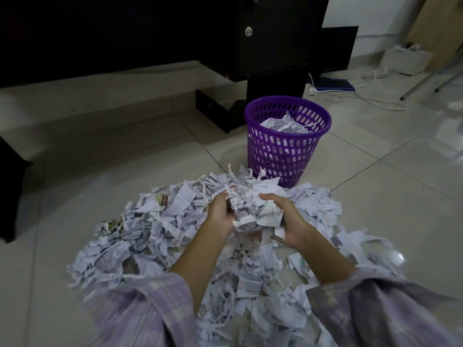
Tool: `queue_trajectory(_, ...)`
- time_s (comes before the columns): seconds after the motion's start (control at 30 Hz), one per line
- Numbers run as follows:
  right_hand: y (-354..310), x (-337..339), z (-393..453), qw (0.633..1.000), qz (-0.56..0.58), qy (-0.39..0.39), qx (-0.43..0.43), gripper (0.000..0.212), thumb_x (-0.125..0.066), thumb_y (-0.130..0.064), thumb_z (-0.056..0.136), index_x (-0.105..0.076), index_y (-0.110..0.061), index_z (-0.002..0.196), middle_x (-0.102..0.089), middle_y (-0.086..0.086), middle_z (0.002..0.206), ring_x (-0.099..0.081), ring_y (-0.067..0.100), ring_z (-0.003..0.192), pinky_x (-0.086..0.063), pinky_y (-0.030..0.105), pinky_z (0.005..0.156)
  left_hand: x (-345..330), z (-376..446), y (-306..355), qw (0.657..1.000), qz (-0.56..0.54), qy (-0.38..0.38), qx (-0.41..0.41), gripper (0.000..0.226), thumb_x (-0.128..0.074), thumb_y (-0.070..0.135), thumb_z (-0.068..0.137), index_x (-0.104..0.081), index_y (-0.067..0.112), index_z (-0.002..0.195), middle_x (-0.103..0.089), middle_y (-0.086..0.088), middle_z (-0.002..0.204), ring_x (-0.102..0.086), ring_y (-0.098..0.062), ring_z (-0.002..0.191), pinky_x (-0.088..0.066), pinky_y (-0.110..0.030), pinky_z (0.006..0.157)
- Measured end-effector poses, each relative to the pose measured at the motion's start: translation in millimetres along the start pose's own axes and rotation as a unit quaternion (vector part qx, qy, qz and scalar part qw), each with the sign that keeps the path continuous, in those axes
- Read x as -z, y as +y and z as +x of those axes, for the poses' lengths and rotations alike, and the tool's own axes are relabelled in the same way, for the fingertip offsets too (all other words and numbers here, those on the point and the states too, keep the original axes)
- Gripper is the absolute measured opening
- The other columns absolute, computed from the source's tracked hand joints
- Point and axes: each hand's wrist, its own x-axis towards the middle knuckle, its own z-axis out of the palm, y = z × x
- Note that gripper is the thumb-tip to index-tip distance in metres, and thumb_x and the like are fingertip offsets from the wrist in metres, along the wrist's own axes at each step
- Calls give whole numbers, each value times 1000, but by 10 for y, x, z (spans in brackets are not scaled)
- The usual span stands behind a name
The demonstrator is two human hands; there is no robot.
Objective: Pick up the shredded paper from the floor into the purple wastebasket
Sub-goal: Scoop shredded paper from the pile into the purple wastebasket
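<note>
A wide heap of white shredded paper (150,236) covers the tiled floor in front of me. Between both hands I hold a bunch of shredded paper (253,206) lifted a little above the heap. My left hand (221,211) grips its left side with curled fingers. My right hand (288,219) cups its right side and underside. The purple wastebasket (265,156) stands upright just beyond the heap, slightly right of centre, with some paper inside it.
A dark desk with a drawer cabinet (275,46) stands behind the basket. White cables (370,98) and a blue flat object (333,83) lie on the floor at the back right, near metal legs (431,76). Bare tiles lie left and right of the heap.
</note>
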Motion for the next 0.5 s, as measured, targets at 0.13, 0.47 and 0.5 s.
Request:
queue_trajectory(0.13, 3, -11, 5, 1000, 1, 0, -3, 35, -65, -25, 80, -71, -1, 104, -66, 19, 109, -63, 35, 90, -49, 43, 86, -41, 3, -49, 1000, 5, 12, -1, 29, -41, 11, 97, -63, -2, 109, -68, -21, 103, -64, -34, 91, -54, -47, 83)
queue_trajectory(0.47, -575, 38, -63, 995, -87, 43, 15, 13, -67, -20, 82, -76, -11, 79, -69, 12, 81, -63, 25, 61, -50, 32, 50, -166, 59, 89, 960, 274, 24, -60, 24, -38, 27, 96, -54, 20, 79, -59, -2, 86, -52, -16, 76, -39, -28, 67)
queue_trajectory(0.5, -686, 27, -69, 995, -85, 49, 29, 12, -69, -20, 80, -76, -11, 82, -70, 12, 84, -63, 26, 64, -51, 33, 53, -216, 63, 110, 962, 265, 0, -57, 28, -37, 32, 96, -55, 20, 78, -59, -1, 83, -51, -16, 75, -39, -29, 70)
